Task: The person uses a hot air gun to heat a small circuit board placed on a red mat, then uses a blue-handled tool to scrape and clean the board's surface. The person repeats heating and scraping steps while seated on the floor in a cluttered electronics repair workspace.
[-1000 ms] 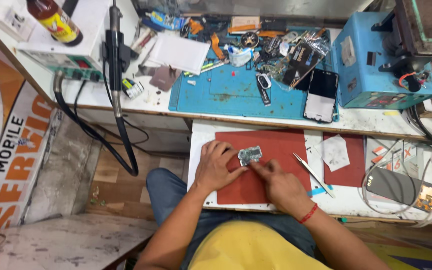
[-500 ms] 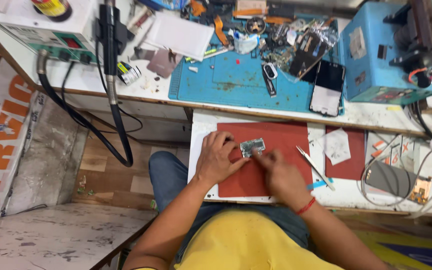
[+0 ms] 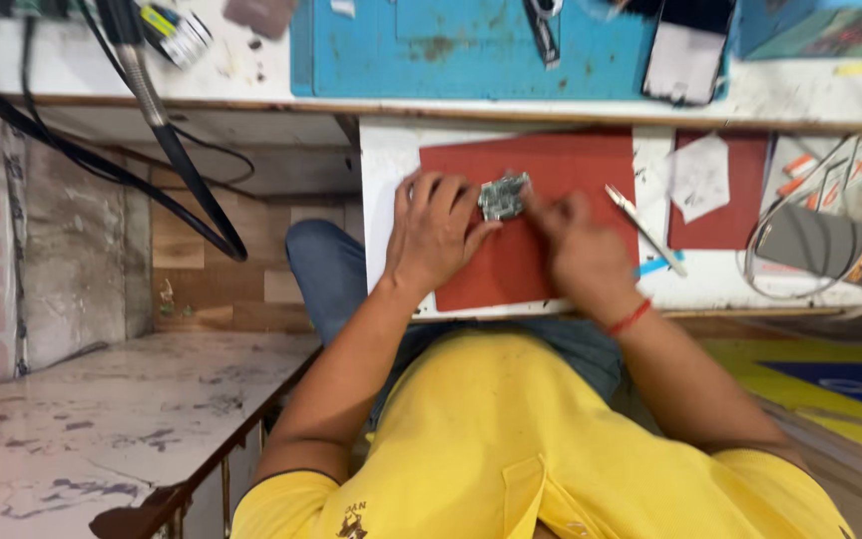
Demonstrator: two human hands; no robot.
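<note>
We have one view, worn on the head, looking steeply down past the yellow shirt onto the red work mat, fairly near, with the blue mat along the top edge.

A small grey metal circuit part lies on the red rectangular work mat, which lies on the white bench in front of me. My left hand rests on the mat's left part, touching the part's left side; my right hand sits just right of it. Thin metal tweezers lie at the mat's right edge. Further right, a white paper scrap lies on a smaller red mat. Behind, on a higher shelf, lies a blue rectangular mat.
</note>
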